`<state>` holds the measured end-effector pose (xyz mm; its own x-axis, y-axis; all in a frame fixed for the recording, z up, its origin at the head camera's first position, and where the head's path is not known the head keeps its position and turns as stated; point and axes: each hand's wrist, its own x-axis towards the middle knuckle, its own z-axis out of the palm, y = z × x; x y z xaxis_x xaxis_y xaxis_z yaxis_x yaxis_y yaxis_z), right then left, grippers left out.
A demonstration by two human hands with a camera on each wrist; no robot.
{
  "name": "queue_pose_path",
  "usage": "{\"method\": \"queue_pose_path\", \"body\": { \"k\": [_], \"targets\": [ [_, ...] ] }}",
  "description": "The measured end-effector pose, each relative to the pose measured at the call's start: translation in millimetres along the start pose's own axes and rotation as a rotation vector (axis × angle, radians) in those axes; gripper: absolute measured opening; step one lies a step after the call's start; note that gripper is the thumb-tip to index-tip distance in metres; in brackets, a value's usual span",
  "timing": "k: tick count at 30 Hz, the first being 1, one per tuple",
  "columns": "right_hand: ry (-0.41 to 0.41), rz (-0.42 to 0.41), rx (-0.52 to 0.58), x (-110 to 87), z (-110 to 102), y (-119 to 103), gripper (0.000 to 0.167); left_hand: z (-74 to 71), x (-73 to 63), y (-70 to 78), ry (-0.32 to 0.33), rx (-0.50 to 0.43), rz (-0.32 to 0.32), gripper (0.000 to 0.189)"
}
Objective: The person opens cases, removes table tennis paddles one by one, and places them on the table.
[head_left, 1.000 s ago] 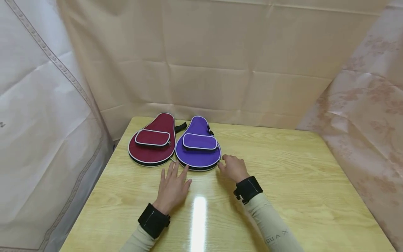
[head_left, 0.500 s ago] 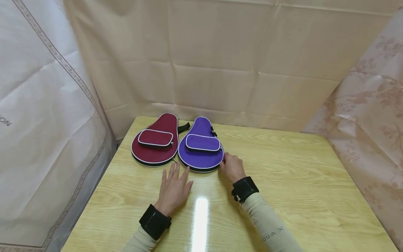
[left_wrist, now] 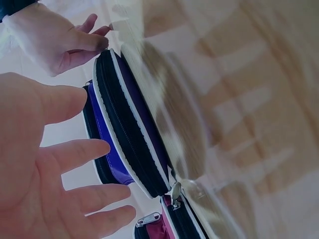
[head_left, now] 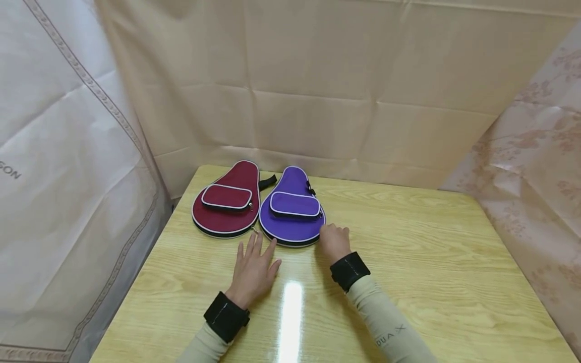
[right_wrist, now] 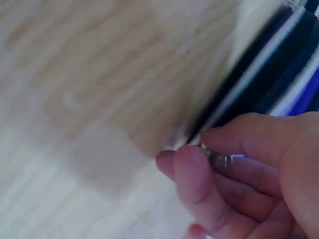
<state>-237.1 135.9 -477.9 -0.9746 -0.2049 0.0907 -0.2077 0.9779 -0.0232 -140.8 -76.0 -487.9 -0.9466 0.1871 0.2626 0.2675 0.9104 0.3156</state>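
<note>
A purple paddle-shaped zip case (head_left: 290, 231) with white piping lies on the table, its front pocket facing up. At its lower right edge my right hand (head_left: 335, 242) pinches a metal zipper pull (right_wrist: 218, 158) between thumb and curled index finger. My left hand (head_left: 254, 272) is spread flat, palm down, just in front of the case, its fingertips by the lower left edge. Whether they touch it I cannot tell. In the left wrist view the case's black zipper band (left_wrist: 127, 124) runs closed beside the left fingers.
A dark red case (head_left: 227, 222) of the same shape lies directly left of the purple one, with a black strap (head_left: 268, 182) between them. The wooden table (head_left: 431, 262) extends to the right. Cloth curtains (head_left: 317, 101) hang behind and at both sides.
My right hand has come in closer to the purple case's edge, and its fingers have closed on the zipper pull. The left hand stays in place; the head view has shifted slightly.
</note>
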Motion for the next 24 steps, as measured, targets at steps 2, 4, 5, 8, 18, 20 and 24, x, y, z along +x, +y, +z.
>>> {"method": "queue_pose_path", "body": {
  "k": [2,4,5,8,18,20,24],
  "targets": [
    [-0.001,0.000,0.000,-2.6,3,2,0.010,0.3,-0.2,0.9,-0.008,-0.001,0.006,0.050],
    [0.002,0.009,0.009,-4.4,6,5,0.010,0.6,0.2,1.8,-0.016,-0.002,0.011,0.050],
    [-0.001,0.016,0.017,-5.3,6,6,0.010,0.6,0.4,2.5,-0.019,-0.004,0.013,0.050],
    [0.003,0.031,0.033,-8.6,8,10,0.012,-0.2,2.6,5.0,-0.027,-0.011,0.020,0.051],
    [0.071,0.031,0.145,-34.7,5,24,0.023,-10.3,23.9,22.3,-0.044,-0.015,0.101,0.052],
    [0.065,0.030,0.162,-41.7,3,27,0.023,-13.5,29.6,27.3,-0.055,-0.016,0.117,0.052],
    [0.032,0.021,0.186,-55.4,-1,30,0.024,-20.4,41.7,37.5,-0.089,-0.005,0.145,0.053]
  ]
}}
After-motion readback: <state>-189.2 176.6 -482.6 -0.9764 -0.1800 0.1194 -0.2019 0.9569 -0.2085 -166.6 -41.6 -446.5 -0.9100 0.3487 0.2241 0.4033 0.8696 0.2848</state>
